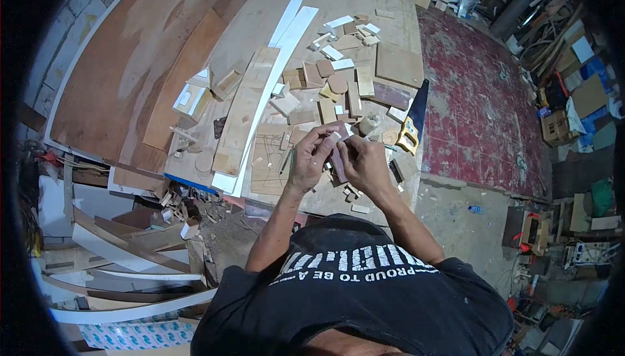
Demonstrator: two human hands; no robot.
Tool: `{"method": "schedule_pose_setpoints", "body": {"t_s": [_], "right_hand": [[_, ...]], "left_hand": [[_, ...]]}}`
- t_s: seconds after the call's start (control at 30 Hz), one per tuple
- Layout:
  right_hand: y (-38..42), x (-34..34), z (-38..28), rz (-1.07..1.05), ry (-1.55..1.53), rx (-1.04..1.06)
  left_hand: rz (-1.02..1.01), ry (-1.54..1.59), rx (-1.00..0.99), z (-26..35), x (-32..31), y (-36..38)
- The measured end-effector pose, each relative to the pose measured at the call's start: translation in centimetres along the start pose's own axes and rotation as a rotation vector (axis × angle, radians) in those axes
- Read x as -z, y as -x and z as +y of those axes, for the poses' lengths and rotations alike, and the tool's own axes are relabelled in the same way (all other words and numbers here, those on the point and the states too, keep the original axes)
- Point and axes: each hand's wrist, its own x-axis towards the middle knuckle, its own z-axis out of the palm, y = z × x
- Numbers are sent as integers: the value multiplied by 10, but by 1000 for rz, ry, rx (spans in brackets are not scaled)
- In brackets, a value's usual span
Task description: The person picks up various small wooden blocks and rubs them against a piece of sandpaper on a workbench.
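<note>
Above the near part of the workbench (260, 27), my left hand (308, 157) pinches a small pale wooden piece (336, 136) between thumb and fingers. Close beside it, my right hand (366, 162) has its fingers curled together; what they grip is hidden. Beneath both hands lies a purplish-brown strip (338, 167). A pencil (285, 162) rests on a board marked with drawn lines (265, 177), left of my left hand. Beyond my right hand are a small whitish container (369, 124) and a handsaw with a yellow handle (409, 136), its dark blade pointing away.
Several wood offcuts (337, 84) are scattered over the bench centre. Long white strips (277, 63) and a plank (250, 105) run along its left. A small box-like assembly (193, 99) stands at the left edge. Large brown sheets (124, 63) lean further left; red flooring (475, 102) lies right.
</note>
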Motion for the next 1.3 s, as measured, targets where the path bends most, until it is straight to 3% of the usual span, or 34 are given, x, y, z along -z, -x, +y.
{"method": "schedule_pose_setpoints", "body": {"t_s": [0.23, 0.3, 0.4, 0.53, 0.93, 1.03, 1.1, 1.13, 1.2, 1.23, 1.27, 1.3], "right_hand": [[1, -7, 9, -74, -66, -71], [1, -14, 14, -41, 13, 140], [-1, -17, 15, 28, -19, 224], [3, -8, 10, -104, 63, 51], [19, 0, 21, -61, 89, 211], [21, 11, 13, -111, 91, 107], [15, 20, 9, -301, -355, -312], [19, 20, 11, -301, -356, -311], [34, 22, 17, -104, 147, 75], [40, 35, 23, -127, 117, 57], [45, 45, 33, -107, 162, 40], [46, 55, 47, -78, 163, 21]], "left_hand": [[-7, 5, 31, 0, 6, 6], [-42, -34, -10, 0, 7, 2], [-38, -44, -23, 2, 8, 3], [-4, 27, 81, -4, 7, 4], [83, 230, 210, -15, -10, 20], [101, 269, 204, -13, -16, 23], [103, 296, 204, -11, -17, 23], [213, 371, 250, -18, -16, 22], [482, 615, 237, -47, 23, 12], [634, 784, 175, -53, 78, 2], [826, 706, 104, -27, 107, 1], [982, 544, 173, -9, 130, -2]]}}
